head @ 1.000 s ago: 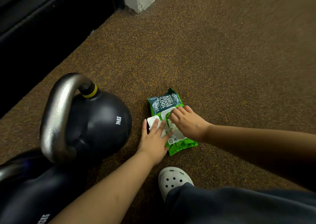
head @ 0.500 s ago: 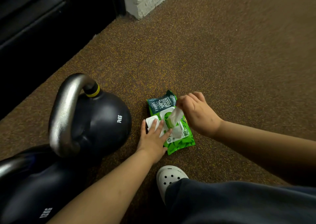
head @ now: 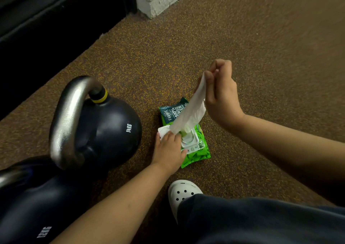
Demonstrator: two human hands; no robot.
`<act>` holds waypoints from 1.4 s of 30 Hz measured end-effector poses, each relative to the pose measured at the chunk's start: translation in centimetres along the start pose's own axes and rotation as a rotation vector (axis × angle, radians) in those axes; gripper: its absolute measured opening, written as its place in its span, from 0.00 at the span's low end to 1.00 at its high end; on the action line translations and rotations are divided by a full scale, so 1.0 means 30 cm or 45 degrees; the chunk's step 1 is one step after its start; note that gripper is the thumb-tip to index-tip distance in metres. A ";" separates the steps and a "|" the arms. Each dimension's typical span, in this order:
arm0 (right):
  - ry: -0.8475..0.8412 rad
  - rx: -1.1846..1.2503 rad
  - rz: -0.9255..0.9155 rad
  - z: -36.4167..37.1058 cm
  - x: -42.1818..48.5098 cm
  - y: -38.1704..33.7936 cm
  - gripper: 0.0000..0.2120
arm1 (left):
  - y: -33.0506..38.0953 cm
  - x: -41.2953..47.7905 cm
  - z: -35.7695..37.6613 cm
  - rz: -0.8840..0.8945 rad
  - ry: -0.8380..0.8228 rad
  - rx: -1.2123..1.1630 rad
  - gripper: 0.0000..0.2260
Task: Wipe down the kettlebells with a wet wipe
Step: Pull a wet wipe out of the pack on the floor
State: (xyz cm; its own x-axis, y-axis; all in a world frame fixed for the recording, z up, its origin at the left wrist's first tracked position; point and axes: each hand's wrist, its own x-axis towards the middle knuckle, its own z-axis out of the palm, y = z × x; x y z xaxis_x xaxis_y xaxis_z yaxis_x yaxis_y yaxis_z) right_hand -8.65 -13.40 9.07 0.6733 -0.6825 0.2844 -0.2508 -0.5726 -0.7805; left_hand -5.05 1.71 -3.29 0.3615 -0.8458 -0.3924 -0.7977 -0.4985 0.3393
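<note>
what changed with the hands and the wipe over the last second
The right hand pinched a wet wipe at the opening of the pack and pulled it up and to the right; the wipe now stretches from the pack to the raised fingers. The left hand stays pressed on the pack. The 14 kg kettlebell and 12 kg kettlebell have not moved.

Dim, warm light from overhead tints the speckled rubber floor brown, while the upper-left corner sinks to near black. Soft highlights streak the steel handle of the 14 kg kettlebell and sheen its glossy body. Shadows are diffuse. The wide lens curves the frame edges, and fine detail looks slightly soft
</note>
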 end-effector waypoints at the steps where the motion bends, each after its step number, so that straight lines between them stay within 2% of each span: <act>1: 0.020 0.013 -0.002 -0.001 0.003 -0.001 0.05 | 0.006 0.006 0.000 -0.033 0.059 -0.016 0.23; 6: 0.203 -0.026 -0.059 -0.021 0.045 0.006 0.05 | 0.020 0.015 0.000 -0.083 0.309 -0.014 0.19; 9: 0.307 -0.027 -0.117 -0.030 0.081 0.010 0.06 | 0.033 0.018 -0.003 -0.054 0.342 -0.077 0.23; 12: 0.276 -0.026 -0.152 -0.028 0.096 0.007 0.03 | 0.045 0.039 -0.018 -0.026 0.252 -0.188 0.25; 15: 0.190 -0.045 -0.155 -0.015 0.085 0.013 0.05 | 0.044 0.069 -0.027 0.027 0.155 -0.243 0.22; 22: 0.157 -0.041 -0.125 -0.006 0.081 0.032 0.06 | 0.030 0.110 -0.001 0.064 0.105 -0.258 0.17; 25: 0.104 -0.046 -0.140 -0.011 0.075 0.034 0.01 | 0.023 0.134 0.015 0.074 0.136 -0.214 0.13; 32: 0.068 -0.055 -0.096 -0.022 0.065 0.064 0.05 | 0.011 0.142 0.026 0.273 0.104 -0.106 0.02; 35: 0.040 -0.058 -0.081 -0.025 0.066 0.069 0.02 | 0.011 0.144 0.011 0.312 0.107 -0.090 0.01; 37: 0.037 -0.061 -0.074 -0.029 0.064 0.073 0.03 | 0.016 0.138 0.001 0.303 0.038 -0.123 0.08; 42: 0.000 -0.056 -0.087 -0.028 0.054 0.084 0.02 | 0.029 0.139 -0.014 0.146 -0.004 -0.152 0.09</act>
State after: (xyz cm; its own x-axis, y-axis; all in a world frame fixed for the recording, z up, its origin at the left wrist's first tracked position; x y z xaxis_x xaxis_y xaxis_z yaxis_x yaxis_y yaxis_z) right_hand -8.78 -16.34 8.03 0.6900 -0.6409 0.3363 -0.2342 -0.6374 -0.7341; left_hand -4.03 -2.33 -4.28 0.2694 -0.8979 -0.3480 -0.7708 -0.4177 0.4811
